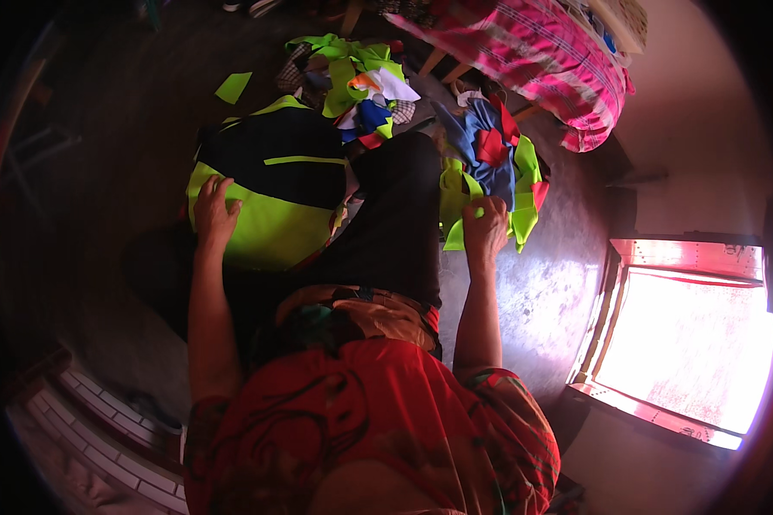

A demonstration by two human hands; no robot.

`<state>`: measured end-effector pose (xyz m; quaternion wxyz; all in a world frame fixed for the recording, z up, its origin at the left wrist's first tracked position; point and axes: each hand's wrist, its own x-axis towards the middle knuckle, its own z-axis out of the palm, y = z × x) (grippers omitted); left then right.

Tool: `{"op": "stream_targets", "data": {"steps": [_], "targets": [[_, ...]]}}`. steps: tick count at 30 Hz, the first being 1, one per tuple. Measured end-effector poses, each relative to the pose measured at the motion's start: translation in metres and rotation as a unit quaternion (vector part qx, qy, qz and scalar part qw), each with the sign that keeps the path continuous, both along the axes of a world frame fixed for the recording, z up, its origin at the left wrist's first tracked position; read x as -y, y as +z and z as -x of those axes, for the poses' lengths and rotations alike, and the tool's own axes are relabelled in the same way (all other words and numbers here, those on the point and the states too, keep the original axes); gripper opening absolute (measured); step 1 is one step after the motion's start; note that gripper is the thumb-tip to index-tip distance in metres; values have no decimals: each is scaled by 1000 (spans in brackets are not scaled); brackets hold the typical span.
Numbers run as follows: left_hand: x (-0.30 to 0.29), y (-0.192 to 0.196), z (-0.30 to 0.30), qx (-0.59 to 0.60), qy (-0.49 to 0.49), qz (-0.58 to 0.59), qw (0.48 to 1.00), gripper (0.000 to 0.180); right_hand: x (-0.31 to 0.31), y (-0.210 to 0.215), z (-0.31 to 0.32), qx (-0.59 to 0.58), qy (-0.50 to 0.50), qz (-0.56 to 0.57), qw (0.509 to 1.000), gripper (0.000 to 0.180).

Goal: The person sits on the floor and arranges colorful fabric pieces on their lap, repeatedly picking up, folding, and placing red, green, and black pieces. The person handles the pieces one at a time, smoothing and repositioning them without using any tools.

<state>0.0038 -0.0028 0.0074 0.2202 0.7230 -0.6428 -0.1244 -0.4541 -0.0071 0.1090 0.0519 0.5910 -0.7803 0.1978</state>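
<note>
A large black and yellow-green piece of cloth (279,227) lies spread over my left leg, with a thin yellow-green strip (305,160) across its black part. My left hand (216,210) rests on its left side, thumb apart from the bent fingers. On the right, my right hand (487,225) is closed on a yellow-green fabric scrap (453,236) at the near edge of a scrap pile. That pile also has a blue-grey cloth (485,159) and red pieces (491,148). What lies under my right palm is hidden.
A second heap of mixed fabric scraps (361,81) sits beyond my knees, with a loose yellow-green piece (233,87) to its left on the dark floor. A pink checked cloth (524,51) hangs over furniture at the far right. A bright opening (687,343) stands at the right.
</note>
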Motion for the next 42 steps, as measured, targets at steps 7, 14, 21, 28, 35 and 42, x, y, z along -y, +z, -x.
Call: {"op": "stream_targets", "data": {"steps": [7,14,21,28,35,42], "targets": [[1,0,-2,7,3,-4,1000,47,2,33,31,298,16,100,949,21],[2,-2,2,4,-1,4,1000,47,5,36,46,617,73,150,769,21],[1,-4,-2,-14,2,2,1000,49,7,88,0,802,128,126,569,31],[5,-16,-5,30,-7,19,999,49,42,80,-71,804,180,-2,567,34],[-1,-7,-3,0,19,12,1000,49,54,53,-176,869,214,-132,426,23],[1,-9,-2,-6,20,25,999,49,75,-45,-199,775,147,-223,573,18]]}}
